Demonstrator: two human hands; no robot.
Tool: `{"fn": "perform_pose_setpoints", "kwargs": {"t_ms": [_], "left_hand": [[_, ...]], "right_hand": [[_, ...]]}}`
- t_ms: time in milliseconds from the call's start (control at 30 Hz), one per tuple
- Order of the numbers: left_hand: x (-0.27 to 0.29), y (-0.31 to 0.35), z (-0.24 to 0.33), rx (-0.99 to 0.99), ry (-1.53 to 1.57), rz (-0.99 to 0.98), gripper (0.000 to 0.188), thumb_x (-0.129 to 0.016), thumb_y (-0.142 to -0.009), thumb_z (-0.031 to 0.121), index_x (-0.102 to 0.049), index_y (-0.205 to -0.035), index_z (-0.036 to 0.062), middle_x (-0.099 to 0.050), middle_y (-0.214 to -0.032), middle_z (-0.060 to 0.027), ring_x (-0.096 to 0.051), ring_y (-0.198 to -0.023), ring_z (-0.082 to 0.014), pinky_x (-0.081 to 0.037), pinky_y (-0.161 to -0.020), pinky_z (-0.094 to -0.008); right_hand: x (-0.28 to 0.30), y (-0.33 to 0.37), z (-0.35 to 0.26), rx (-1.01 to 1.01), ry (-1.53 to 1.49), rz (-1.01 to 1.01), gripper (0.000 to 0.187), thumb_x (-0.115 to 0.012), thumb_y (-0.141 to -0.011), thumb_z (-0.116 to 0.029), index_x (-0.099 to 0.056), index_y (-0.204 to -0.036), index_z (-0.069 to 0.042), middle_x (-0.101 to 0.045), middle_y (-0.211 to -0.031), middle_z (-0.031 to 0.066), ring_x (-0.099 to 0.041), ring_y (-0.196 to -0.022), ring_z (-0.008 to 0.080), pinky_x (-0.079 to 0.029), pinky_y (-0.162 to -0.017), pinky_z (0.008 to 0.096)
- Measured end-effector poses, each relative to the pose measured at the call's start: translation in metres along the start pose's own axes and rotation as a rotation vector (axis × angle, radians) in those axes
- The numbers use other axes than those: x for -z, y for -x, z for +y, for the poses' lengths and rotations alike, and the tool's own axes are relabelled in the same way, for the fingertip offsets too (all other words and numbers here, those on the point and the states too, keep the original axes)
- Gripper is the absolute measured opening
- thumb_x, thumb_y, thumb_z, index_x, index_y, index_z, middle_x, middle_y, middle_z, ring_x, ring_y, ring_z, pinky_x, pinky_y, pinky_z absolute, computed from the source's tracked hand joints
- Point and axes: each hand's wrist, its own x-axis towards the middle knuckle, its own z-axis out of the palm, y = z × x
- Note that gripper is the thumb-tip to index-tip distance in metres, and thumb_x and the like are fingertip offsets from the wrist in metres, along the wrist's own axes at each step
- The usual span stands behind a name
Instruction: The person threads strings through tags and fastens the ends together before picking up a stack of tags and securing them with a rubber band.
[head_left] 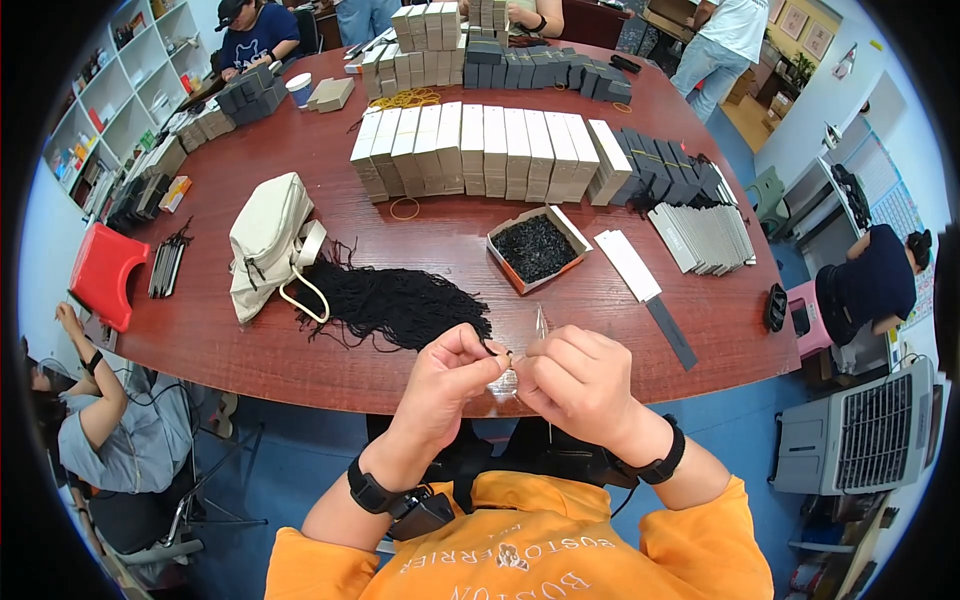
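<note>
Head view: you are pinching a small clear piece (505, 378) between both hands, left hand (450, 378) and right hand (580, 385) together; black cords (400, 300) lying just ahead-left, nearer your left.

Glossy reddish wooden table (300, 200), matt black string bundle (400, 300), cream cloth bag (265, 240), white cardboard boxes (480, 150)
</note>
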Motion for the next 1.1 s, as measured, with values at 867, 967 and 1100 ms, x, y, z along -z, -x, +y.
{"fn": "perform_pose_setpoints", "kwargs": {"t_ms": [867, 967, 1100], "left_hand": [[-0.016, 0.003, -0.008, -0.478, -0.298, 0.201, 0.024, -0.058, -0.077, -0.011, -0.046, -0.087, 0.0078, -0.056, -0.088, -0.0030, -0.054, -0.083, -0.0085, -0.044, -0.076, -0.0218], [-0.011, 0.004, -0.012, -0.497, -0.147, 0.193, 0.025, -0.058, -0.077, -0.012, -0.047, -0.088, 0.0073, -0.056, -0.088, -0.0036, -0.056, -0.085, -0.0098, -0.045, -0.078, -0.0229], [-0.009, 0.007, -0.015, -0.510, -0.117, 0.129, 0.024, -0.060, -0.078, -0.011, -0.051, -0.094, 0.0037, -0.058, -0.092, -0.0041, -0.056, -0.088, -0.0091, -0.046, -0.079, -0.0214]], "right_hand": [[-0.025, -0.002, -0.027, -0.285, -0.184, 0.218, 0.015, -0.064, -0.066, 0.002, -0.058, -0.079, -0.004, -0.056, -0.071, 0.0081, -0.056, -0.064, 0.0224, -0.045, -0.053, 0.0272], [-0.029, -0.003, -0.027, -0.242, -0.162, 0.276, 0.014, -0.064, -0.068, 0.003, -0.059, -0.079, -0.003, -0.056, -0.070, 0.0085, -0.056, -0.062, 0.0215, -0.045, -0.054, 0.0268], [-0.026, 0.005, -0.027, -0.712, -0.768, 0.196, 0.007, -0.065, -0.077, 0.000, -0.059, -0.080, -0.002, -0.057, -0.071, 0.0036, -0.053, -0.061, 0.0103, -0.042, -0.054, 0.0222]]}}
